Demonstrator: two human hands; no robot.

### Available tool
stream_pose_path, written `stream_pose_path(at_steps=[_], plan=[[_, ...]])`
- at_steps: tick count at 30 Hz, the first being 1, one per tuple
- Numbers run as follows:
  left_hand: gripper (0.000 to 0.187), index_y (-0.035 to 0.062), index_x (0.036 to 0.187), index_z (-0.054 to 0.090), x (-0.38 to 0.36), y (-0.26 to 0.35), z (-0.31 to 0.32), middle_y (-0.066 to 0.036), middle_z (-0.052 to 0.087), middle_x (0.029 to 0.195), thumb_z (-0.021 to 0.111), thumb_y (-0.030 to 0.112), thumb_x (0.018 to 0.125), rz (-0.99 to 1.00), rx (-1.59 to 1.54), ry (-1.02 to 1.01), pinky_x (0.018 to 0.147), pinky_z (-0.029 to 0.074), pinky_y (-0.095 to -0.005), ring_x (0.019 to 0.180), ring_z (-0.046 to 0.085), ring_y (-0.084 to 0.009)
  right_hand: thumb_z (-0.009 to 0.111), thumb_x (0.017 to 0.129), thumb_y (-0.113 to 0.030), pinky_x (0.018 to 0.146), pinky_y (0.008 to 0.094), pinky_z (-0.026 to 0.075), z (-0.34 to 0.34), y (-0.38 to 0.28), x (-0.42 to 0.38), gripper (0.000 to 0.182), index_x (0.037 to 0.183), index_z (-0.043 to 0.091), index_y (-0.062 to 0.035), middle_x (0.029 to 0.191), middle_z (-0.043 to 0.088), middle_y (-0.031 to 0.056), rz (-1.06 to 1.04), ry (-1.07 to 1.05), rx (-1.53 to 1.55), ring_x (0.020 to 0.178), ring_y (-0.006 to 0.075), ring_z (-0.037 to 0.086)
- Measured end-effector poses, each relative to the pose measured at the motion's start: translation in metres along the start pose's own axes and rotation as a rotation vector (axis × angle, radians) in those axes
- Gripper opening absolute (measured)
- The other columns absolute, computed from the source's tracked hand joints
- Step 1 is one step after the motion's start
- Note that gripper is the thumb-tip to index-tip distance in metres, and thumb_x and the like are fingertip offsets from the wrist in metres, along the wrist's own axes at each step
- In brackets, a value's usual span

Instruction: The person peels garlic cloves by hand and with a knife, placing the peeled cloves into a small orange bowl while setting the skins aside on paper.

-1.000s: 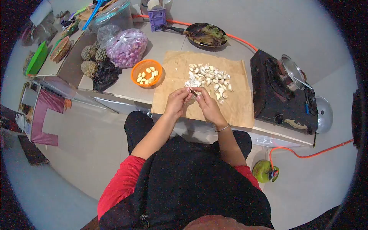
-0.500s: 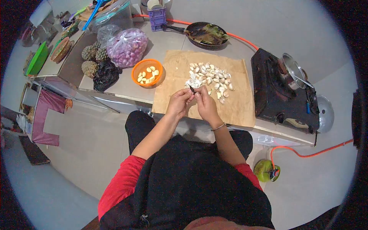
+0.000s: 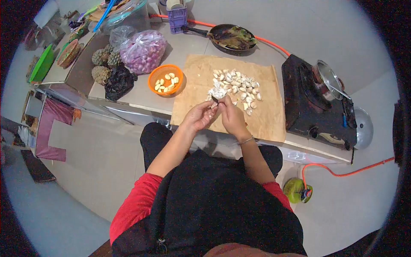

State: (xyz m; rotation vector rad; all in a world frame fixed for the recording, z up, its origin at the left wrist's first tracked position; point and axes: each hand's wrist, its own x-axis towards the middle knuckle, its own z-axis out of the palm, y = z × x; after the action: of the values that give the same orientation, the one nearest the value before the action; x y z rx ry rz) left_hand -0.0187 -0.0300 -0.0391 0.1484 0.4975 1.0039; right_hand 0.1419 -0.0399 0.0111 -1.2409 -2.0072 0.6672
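My right hand (image 3: 232,118) is closed around a small knife, whose dark blade (image 3: 215,100) sticks out toward my left hand. Between the fingertips of my left hand (image 3: 199,116) is a garlic clove (image 3: 213,105), touching or very near the blade; fingers partly cover it. Both hands meet over the near part of a brown paper sheet (image 3: 195,81). Just beyond them lie a heap of white garlic skins (image 3: 217,91) and many unpeeled garlic cloves (image 3: 243,89). To the left, an orange basket (image 3: 150,81) holds several peeled cloves (image 3: 167,82).
A bag of shallots (image 3: 143,51), a black plastic bag (image 3: 120,82) and pineapples (image 3: 101,74) stand on the left. At the back is a frying pan (image 3: 233,39) with leaves. On the right are a stove (image 3: 302,109), a metal pot (image 3: 327,79) and a green gas cylinder (image 3: 293,191) below.
My left hand has turned slightly, with its palm and fingers opening more to view around the clove. The blade has shifted a little. The whole view has moved slightly.
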Motion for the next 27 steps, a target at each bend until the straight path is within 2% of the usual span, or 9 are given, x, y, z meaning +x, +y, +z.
stream_pose_path(at_steps=[5, 8, 11, 14, 17, 20, 23, 26, 27], plan=[[0.028, -0.0019, 0.115, 0.053, 0.0, 0.002, -0.008, -0.012, 0.062, 0.1, 0.052, 0.011, 0.09, -0.054, 0.04, -0.191, 0.064, 0.053, -0.0205, 0.083, 0.063, -0.015, 0.041, 0.094, -0.025, 0.066, 0.0518, 0.044, -0.002, 0.012, 0.019, 0.021, 0.105, 0.044, -0.008, 0.085, 0.062, 0.0231, 0.206, 0.1, -0.117, 0.082, 0.0434, 0.06], [0.032, -0.003, 0.12, 0.05, -0.015, 0.004, 0.017, -0.013, 0.06, 0.107, 0.051, 0.007, 0.09, 0.185, 0.304, 0.006, 0.073, 0.053, -0.02, 0.095, 0.061, -0.0156, 0.042, 0.094, -0.026, 0.07, 0.0524, 0.045, -0.005, 0.025, 0.025, 0.027, 0.116, 0.04, -0.0115, 0.087, 0.062, 0.0261, 0.208, 0.092, -0.117, 0.085, 0.0441, 0.06], [0.032, -0.004, 0.123, 0.048, -0.014, 0.008, 0.011, -0.014, 0.057, 0.113, 0.049, 0.003, 0.091, 0.278, 0.299, 0.066, 0.084, 0.051, -0.02, 0.104, 0.058, -0.0165, 0.041, 0.094, -0.025, 0.074, 0.0522, 0.044, -0.004, 0.023, 0.021, 0.028, 0.119, 0.04, -0.013, 0.094, 0.06, 0.0289, 0.202, -0.097, -0.084, 0.094, 0.0457, 0.057], [0.034, -0.005, 0.126, 0.045, -0.014, 0.012, 0.01, -0.014, 0.057, 0.115, 0.047, 0.003, 0.093, 0.323, 0.307, 0.06, 0.091, 0.048, -0.0214, 0.105, 0.058, -0.0168, 0.041, 0.095, -0.025, 0.066, 0.0415, 0.046, 0.009, 0.03, 0.018, 0.027, 0.119, 0.044, -0.0133, 0.089, 0.061, 0.0185, 0.26, -0.034, 0.116, 0.085, 0.0325, 0.061], [0.036, -0.0058, 0.127, 0.044, -0.014, 0.012, 0.011, -0.014, 0.057, 0.116, 0.047, 0.003, 0.093, 0.346, 0.285, 0.086, 0.088, 0.049, -0.0206, 0.103, 0.058, -0.0152, 0.041, 0.096, -0.025, 0.058, 0.0273, 0.041, 0.002, 0.022, 0.013, 0.028, 0.122, 0.045, -0.0158, 0.079, 0.05, 0.0025, 0.346, -0.309, 0.722, 0.07, 0.013, 0.05], [0.029, -0.0065, 0.12, 0.052, -0.015, 0.012, 0.01, -0.015, 0.059, 0.111, 0.049, -0.002, 0.091, 0.336, 0.251, 0.091, 0.086, 0.051, -0.0208, 0.099, 0.06, -0.0152, 0.042, 0.096, -0.024, 0.054, 0.0189, 0.031, -0.001, 0.008, 0.007, 0.032, 0.127, 0.045, -0.0172, 0.072, 0.037, -0.0057, 0.314, -0.384, 0.751, 0.062, 0.005, 0.032], [0.03, -0.0068, 0.12, 0.052, -0.018, 0.012, 0.011, -0.014, 0.059, 0.112, 0.048, -0.002, 0.091, 0.342, 0.264, 0.049, 0.086, 0.05, -0.0208, 0.097, 0.059, -0.014, 0.04, 0.096, -0.022, 0.051, 0.0197, 0.031, -0.005, 0.007, 0.007, 0.031, 0.125, 0.048, -0.0156, 0.071, 0.038, -0.0052, 0.32, -0.418, 0.826, 0.059, 0.0048, 0.032], [0.03, -0.0069, 0.121, 0.051, -0.02, 0.012, 0.011, -0.013, 0.059, 0.112, 0.047, -0.001, 0.092, 0.315, 0.282, 0.024, 0.086, 0.049, -0.0217, 0.096, 0.059, -0.0139, 0.039, 0.097, -0.022, 0.049, 0.0184, 0.027, -0.006, 0.008, 0.006, 0.029, 0.123, 0.051, -0.014, 0.07, 0.033, -0.0074, 0.367, -0.365, 0.88, 0.057, 0.0031, 0.026], [0.031, -0.0067, 0.122, 0.05, -0.02, 0.012, 0.01, -0.013, 0.059, 0.112, 0.047, 0.0, 0.092, 0.305, 0.294, 0.021, 0.087, 0.049, -0.022, 0.096, 0.059, -0.014, 0.038, 0.097, -0.022, 0.05, 0.0208, 0.03, -0.005, 0.011, 0.006, 0.029, 0.122, 0.051, -0.0147, 0.07, 0.038, -0.005, 0.347, -0.353, 0.855, 0.057, 0.0058, 0.032]])
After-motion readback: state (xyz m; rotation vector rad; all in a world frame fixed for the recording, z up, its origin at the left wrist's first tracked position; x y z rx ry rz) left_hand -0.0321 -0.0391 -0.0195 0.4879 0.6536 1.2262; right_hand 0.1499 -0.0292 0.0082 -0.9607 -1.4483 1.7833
